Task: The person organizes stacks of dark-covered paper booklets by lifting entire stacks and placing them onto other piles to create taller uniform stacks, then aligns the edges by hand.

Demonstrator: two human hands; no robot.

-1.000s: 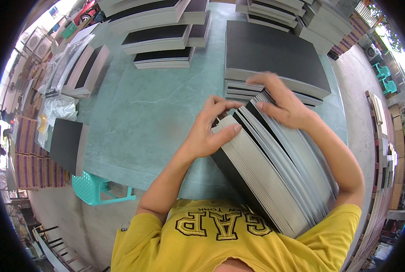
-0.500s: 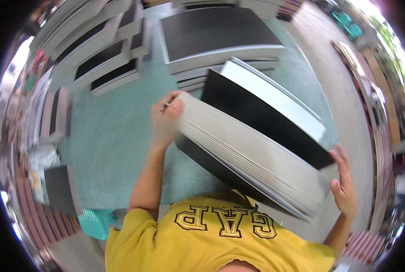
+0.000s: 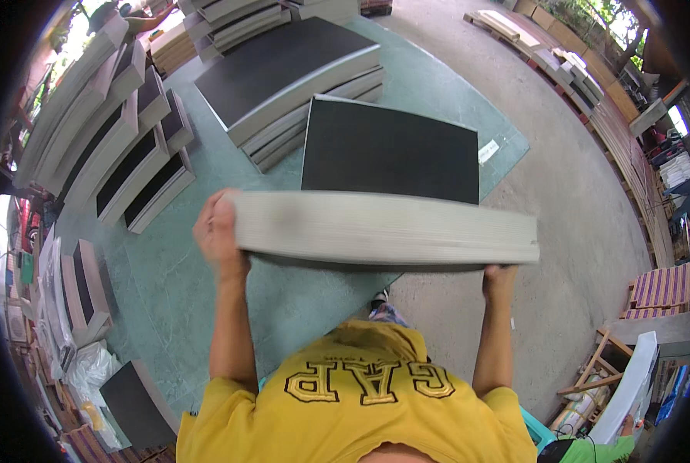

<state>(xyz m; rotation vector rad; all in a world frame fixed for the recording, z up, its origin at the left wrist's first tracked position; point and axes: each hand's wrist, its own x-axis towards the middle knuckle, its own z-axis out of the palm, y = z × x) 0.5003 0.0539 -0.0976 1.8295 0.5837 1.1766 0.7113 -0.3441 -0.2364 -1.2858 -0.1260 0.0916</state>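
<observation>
1. Pale-edged stack (image 3: 383, 228), one, thick, dark underside: spans both hands, seemingly raised above the tabletop (image 3: 167, 270); its right part shows against the floor beyond the table's edge.
2. Step in hand, by judgement: bearing the stack by its two ends.
3. Next move, by judgement: calls for even support at both ends, layers kept pressed together.
4. Left hand (image 3: 220, 231): clamped on the stack's left end, thumb against the pale edge, forearm rising nearly straight from the sleeve.
5. Right hand (image 3: 499, 278): beneath the stack near its right end; fingers largely hidden, closure cannot be told; forearm near upright.
6. Black board (image 3: 391, 150): appears to lie on the tabletop just behind the stack, near edge hidden.
</observation>
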